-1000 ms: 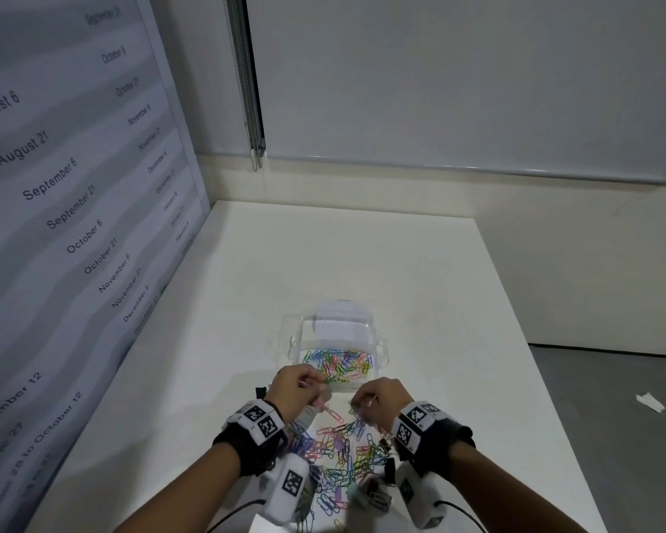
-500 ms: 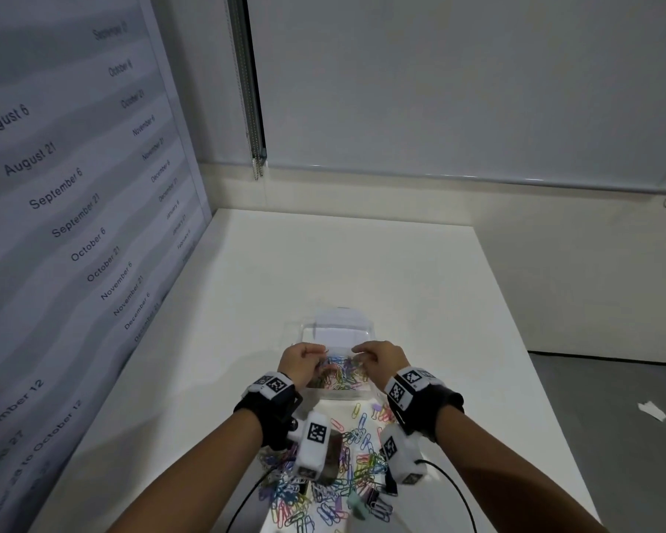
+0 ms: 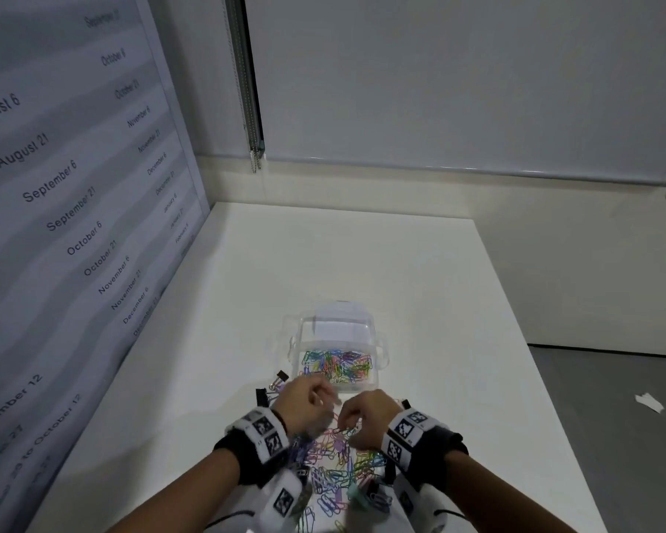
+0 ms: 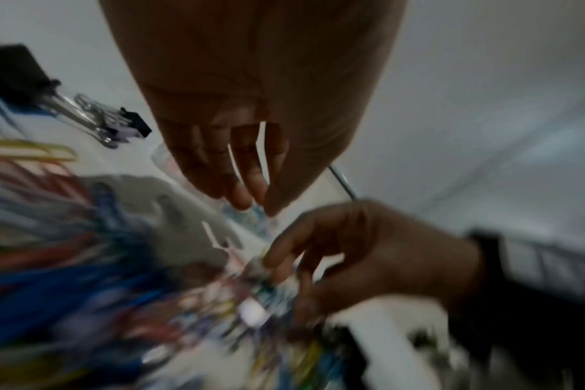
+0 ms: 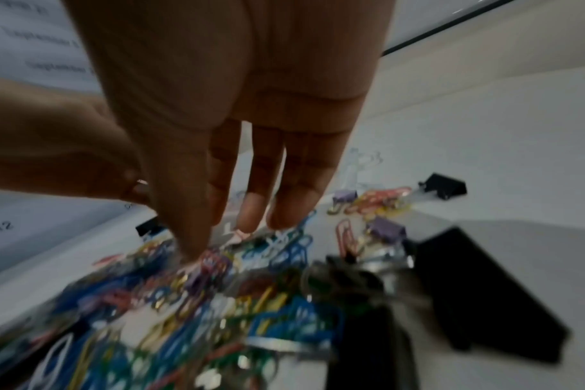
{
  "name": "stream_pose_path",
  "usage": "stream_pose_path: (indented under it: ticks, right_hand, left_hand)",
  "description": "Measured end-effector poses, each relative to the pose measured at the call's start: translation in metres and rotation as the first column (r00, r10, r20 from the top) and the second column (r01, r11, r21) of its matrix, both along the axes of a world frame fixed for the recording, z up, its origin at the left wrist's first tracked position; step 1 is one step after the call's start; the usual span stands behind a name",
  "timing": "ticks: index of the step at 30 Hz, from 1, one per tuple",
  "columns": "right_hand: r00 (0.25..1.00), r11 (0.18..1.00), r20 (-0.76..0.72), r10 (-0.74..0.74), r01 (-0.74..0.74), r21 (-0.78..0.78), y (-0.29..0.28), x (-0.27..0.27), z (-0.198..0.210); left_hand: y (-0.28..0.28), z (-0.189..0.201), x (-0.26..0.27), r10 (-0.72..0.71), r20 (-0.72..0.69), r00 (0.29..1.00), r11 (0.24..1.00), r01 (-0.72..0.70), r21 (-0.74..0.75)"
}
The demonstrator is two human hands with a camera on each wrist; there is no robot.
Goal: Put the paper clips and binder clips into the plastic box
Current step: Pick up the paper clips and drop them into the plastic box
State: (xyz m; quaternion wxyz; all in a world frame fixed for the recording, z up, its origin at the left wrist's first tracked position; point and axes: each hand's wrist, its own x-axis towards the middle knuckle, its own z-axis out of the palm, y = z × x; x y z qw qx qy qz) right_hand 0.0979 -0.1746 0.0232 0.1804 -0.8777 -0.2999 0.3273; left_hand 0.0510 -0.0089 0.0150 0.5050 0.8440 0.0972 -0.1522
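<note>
- Nearest, under both wrists: loose heap of thin coloured wire paper clips [image 3: 333,467], blue, pink, green, yellow loops tangled flat on the matte white table [image 3: 439,302].
- Mixed into the heap below the right fingertips: folded-metal binder clips, a large black one [image 5: 485,295] with chrome wire handles, small lilac ones [image 5: 386,232] further out.
- Right hand [image 3: 368,417]: fingers point down at the top of the heap, thumb and index tips drawn together right on the clips. Too blurred to tell whether they pinch one.
- Left hand [image 3: 304,402]: just beside the right, fingers loosely curled down, tips above the far edge of the heap. Nothing visible in them in the left wrist view.
- Left of the left fingers: two more black binder clips [image 3: 281,378] on the table, handles shiny.
- Just beyond both sets of fingertips: clear rectangular plastic box [image 3: 379,355] with rounded corners and side latch tabs, floor covered in coloured clips; its clear lid [image 3: 341,317] stands open on the far side.
</note>
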Motion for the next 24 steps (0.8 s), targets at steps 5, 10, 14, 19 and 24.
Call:
stream_pose_path:
  ticks: [5, 10, 14, 19, 24]
  right_hand:
    - [0.998, 0.998, 0.005, 0.064, -0.063, -0.031, 0.006, -0.012, -0.016]
    - [0.997, 0.999, 0.066, 0.042, -0.042, -0.002, 0.006, -0.014, -0.025]
    - [0.997, 1.0, 0.079, -0.025, 0.026, -0.013, 0.002, -0.013, -0.023]
    - [0.988, 0.989, 0.082, -0.133, 0.126, 0.077, -0.012, -0.008, -0.021]
    - [0.953, 0.953, 0.111, -0.283, 0.265, 0.148, -0.027, -0.004, -0.022]
  left_hand:
    - [-0.008, -0.017, -0.025, -0.274, -0.11, 0.955, 0.871, 0.295, 0.393]
    - [-0.019, -0.024, -0.033, -0.305, -0.103, 0.947, 0.805, 0.314, 0.504]
    - [-0.019, -0.027, -0.034, -0.291, -0.087, 0.953, 0.816, 0.295, 0.497]
    - [-0.02, -0.032, -0.036, -0.321, -0.056, 0.945, 0.801, 0.302, 0.517]
    - [-0.029, -0.033, -0.034, -0.273, -0.031, 0.962, 0.815, 0.248, 0.524]
